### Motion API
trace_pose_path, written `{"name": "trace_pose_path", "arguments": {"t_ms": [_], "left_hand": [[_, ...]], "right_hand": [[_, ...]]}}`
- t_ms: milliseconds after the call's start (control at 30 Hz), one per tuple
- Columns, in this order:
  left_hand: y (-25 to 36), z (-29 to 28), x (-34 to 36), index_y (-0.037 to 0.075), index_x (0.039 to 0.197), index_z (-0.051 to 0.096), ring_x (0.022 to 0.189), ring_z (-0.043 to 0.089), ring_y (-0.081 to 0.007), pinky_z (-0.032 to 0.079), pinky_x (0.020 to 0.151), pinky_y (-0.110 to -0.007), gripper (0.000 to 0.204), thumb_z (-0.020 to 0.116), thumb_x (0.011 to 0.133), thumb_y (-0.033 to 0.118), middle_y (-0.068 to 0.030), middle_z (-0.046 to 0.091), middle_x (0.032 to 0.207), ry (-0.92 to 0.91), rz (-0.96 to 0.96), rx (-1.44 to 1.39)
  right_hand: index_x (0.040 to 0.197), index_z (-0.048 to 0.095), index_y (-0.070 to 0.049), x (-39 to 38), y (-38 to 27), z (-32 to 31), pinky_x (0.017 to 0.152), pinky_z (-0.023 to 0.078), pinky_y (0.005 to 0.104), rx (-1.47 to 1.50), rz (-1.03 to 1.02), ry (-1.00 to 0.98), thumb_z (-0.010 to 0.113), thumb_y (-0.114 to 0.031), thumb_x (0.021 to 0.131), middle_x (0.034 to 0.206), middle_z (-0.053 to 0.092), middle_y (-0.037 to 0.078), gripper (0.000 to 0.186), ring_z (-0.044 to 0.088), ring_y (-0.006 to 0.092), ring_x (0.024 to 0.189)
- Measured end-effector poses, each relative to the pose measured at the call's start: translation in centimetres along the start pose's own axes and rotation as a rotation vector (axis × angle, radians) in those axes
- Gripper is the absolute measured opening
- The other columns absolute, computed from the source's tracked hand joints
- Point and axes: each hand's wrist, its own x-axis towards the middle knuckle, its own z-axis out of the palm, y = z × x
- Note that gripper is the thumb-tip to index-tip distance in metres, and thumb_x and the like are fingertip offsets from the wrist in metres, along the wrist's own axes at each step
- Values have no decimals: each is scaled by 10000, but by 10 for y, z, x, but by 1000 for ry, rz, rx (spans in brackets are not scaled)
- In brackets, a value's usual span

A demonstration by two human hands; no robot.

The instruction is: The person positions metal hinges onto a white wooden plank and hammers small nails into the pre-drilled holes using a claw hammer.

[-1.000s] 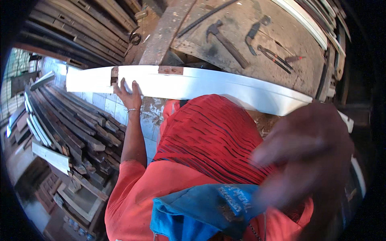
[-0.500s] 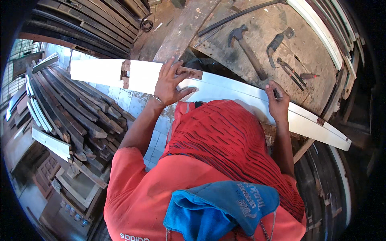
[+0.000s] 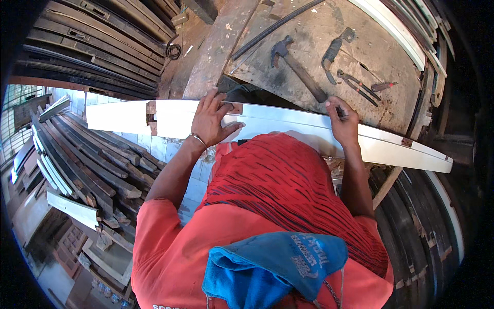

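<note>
A long white-painted board (image 3: pixel 288 117) lies crosswise in front of my body, over the near edge of the workbench. Brown unpainted patches show along it, with a cut-out (image 3: pixel 151 117) toward its left end. My left hand (image 3: pixel 212 119) rests on the board with fingers spread, beside one brown patch (image 3: pixel 234 108). Farther right, my right hand (image 3: pixel 345 121) is at the board with thumb and fingers curled together; what they pinch, if anything, is too small to tell. The claw hammer's (image 3: pixel 298 67) handle end lies close to my right fingertips.
On the bench (image 3: pixel 288 92) are a tape-wrapped tool (image 3: pixel 332 56), pincers (image 3: pixel 357 87), a red-handled screwdriver (image 3: pixel 383 86) and a long dark bar (image 3: pixel 278 28). Stacked timber strips (image 3: pixel 92 149) fill the left; dark boards (image 3: pixel 406 226) stand at lower right. A blue cloth (image 3: pixel 272 268) hangs at my chest.
The view has shifted slightly, so the bench and tools sit farther left and the board looks more level. Both hands keep about the same places on the board.
</note>
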Motion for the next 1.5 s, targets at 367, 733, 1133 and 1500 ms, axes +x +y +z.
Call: {"name": "trace_pose_path", "arguments": {"t_ms": [367, 733, 1133, 1500], "left_hand": [[-3, -3, 8, 113, 1084, 722, 1359, 436, -394, 355, 1129, -501, 518, 788, 777, 524, -141, 574, 1331, -16, 39, -23], [-40, -7, -15, 86, 1006, 691, 1242, 572, -337, 431, 1055, -441, 217, 792, 820, 132, -175, 664, 1171, 496, -259, -494], [-78, -9, -52, -3, 1047, 661, 949, 666, -157, 538, 849, -294, 156, 648, 986, 140, -84, 709, 1013, 1116, -814, -896], [-49, -7, 25, -2, 1133, 654, 949, 698, -211, 565, 843, -317, 222, 661, 989, 168, -100, 708, 1034, 848, -646, -1167]], "right_hand": [[1135, 710, -23, 37, -29, 67, 869, 544, 357, -114, -245, -248, 717, -222, 921, 1043, 738, 157, 293, 712, 272, 967], [1309, 615, -83, 137, -58, 196, 1056, 461, 487, -662, -768, -492, 558, -99, 896, 1425, 548, 139, 417, 529, 387, 1264], [1256, 642, -91, 170, -56, 190, 1044, 436, 472, -871, -873, -451, 548, -114, 884, 1327, 595, 112, 385, 542, 297, 1263], [1258, 637, -79, 174, -40, 189, 1052, 433, 463, -923, -927, -453, 514, -105, 892, 1283, 626, 110, 387, 530, 298, 1279]]}}
